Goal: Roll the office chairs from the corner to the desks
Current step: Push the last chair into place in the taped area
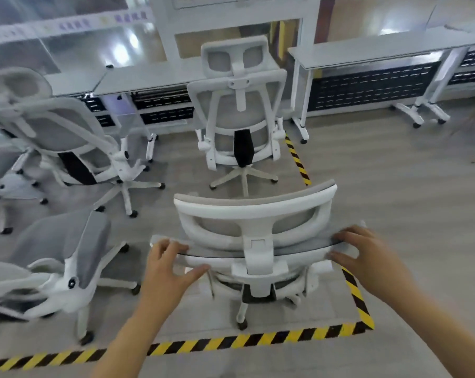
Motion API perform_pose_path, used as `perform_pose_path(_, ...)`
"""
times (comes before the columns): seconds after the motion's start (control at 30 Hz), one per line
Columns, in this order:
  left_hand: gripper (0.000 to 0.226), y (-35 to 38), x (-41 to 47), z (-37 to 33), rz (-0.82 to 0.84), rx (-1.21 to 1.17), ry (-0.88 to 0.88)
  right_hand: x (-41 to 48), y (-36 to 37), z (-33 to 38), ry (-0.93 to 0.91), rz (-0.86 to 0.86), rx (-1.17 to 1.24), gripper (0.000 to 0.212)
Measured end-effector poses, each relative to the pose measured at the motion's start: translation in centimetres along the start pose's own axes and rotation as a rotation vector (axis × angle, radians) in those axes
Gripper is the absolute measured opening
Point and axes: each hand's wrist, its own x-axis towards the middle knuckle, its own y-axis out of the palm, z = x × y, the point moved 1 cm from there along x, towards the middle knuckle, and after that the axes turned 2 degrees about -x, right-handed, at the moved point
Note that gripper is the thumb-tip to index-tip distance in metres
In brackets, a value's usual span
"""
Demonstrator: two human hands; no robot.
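A white office chair (254, 214) with grey mesh stands right in front of me, its back toward me, inside a floor area marked with yellow-black tape. My left hand (166, 264) grips the left end of its backrest top. My right hand (367, 253) grips the right end. A second white chair (237, 105) stands farther ahead, facing a grey desk (149, 77). Another grey desk (373, 51) stands at the back right.
Two more white chairs are at the left: one (56, 132) tilted by the desks, one (75, 266) close on my near left. Yellow-black floor tape (258, 340) runs across in front of me and up the right side. Bare grey floor lies at the right.
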Motion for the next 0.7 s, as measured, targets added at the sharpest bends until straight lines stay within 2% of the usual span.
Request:
perform_pose_path(0.23,0.049,0.3,1.2,-0.8,0.012,-0.061,-0.092,2.3,-0.2,-0.9,-0.103,-0.003,0.033,0.023)
perform_pose_path(0.47,0.051,0.4,1.8,-0.1,0.01,-0.048,-0.079,2.8,0.3,-0.8,-0.086,-0.005,0.055,0.025)
perform_pose_path(0.7,0.049,1.2,1.6,0.6,-0.045,-0.059,-0.024,2.9,0.4,-1.3,-0.078,-0.036,0.113,0.039)
